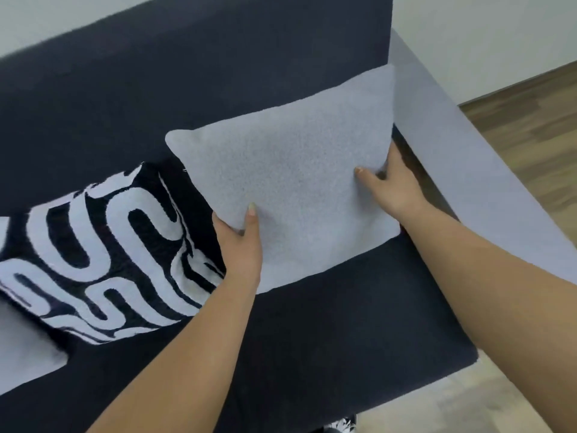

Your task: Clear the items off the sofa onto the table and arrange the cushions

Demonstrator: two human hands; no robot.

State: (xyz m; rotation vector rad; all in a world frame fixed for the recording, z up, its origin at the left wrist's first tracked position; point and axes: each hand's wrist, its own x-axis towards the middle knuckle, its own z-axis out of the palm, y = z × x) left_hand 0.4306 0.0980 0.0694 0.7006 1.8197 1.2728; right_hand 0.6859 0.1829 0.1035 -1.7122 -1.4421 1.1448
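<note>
Two bare hands gripped one plain grey cushion (281, 170) in the head view, which was the only view given. The left hand (242, 245) closed its grip on the cushion's lower left edge, thumb lying on the front face and fingers hidden behind. The right hand (395, 182) pinched the right edge near the lower corner, thumb on the front, the rest tucked behind the fabric. That cushion stood tilted against the dark backrest at the right end of the sofa (327, 323), its bottom edge on the seat and its right side just beside the pale grey armrest (468, 157). Touching its left side lay a black cushion with white looping lines (109, 254) (leaning back on the seat). A pale grey piece (25, 348) showed at the left edge; I could not tell what it was. Wooden floor (524, 114) lay beyond the armrest.
</note>
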